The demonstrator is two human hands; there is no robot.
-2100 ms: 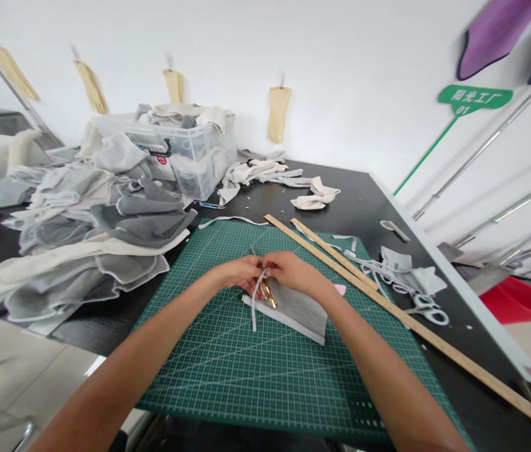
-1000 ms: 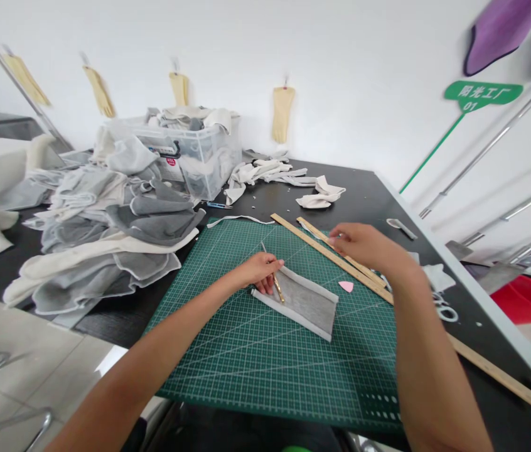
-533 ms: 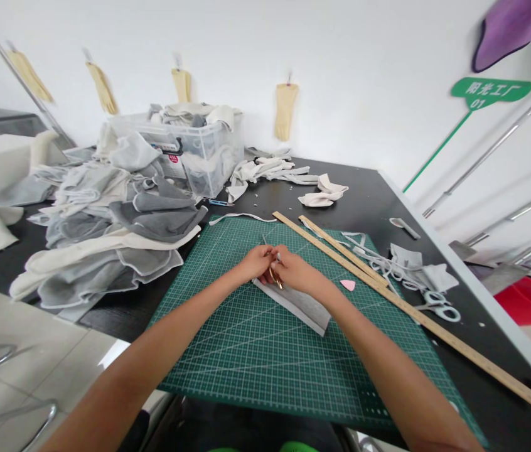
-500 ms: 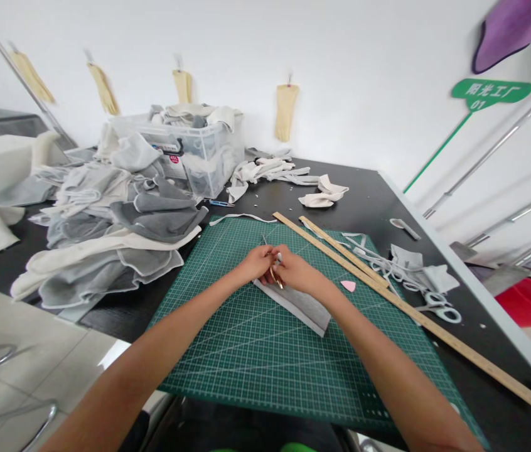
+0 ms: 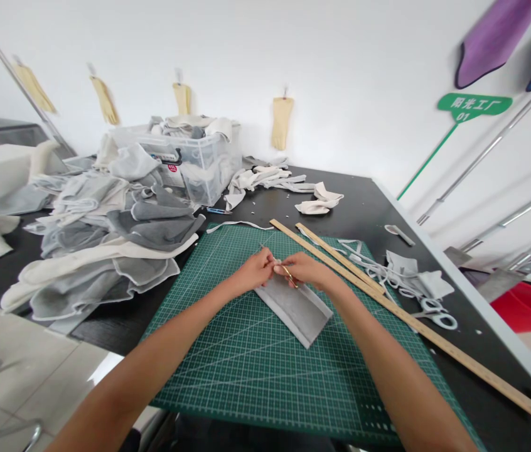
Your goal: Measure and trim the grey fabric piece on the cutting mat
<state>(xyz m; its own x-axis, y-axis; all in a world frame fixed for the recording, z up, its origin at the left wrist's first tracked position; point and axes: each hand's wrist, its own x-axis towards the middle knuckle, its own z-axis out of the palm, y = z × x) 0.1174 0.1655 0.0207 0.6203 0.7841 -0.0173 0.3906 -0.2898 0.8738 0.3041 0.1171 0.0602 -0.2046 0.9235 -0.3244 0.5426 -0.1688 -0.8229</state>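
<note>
On the green cutting mat (image 5: 218, 370) lies a flat strip of grey fabric (image 5: 296, 307) with pale edges, slanting toward me. My left hand (image 5: 257, 269) is closed, pinching the strip's far end. My right hand (image 5: 307, 269) meets it fingertip to fingertip. It grips small gold-handled scissors (image 5: 290, 276), whose gold handle sticks out below the fingers. A thin dark tip shows just beyond my left fingers. Whether the blades are apart is hidden by the fingers.
Grey and white cloth pieces (image 5: 152, 220) are heaped left, beside a clear plastic box (image 5: 206, 166). Two wooden rulers (image 5: 416, 320) cross the mat's right side. White-handled scissors (image 5: 439, 319) and fabric scraps (image 5: 407, 267) lie farther right. A blue-handled tool (image 5: 218, 211) lies behind the mat.
My right hand has shifted slightly right and turned, showing more of the gold handle. More of the grey strip lies uncovered. The pink triangular piece is no longer visible near my right arm.
</note>
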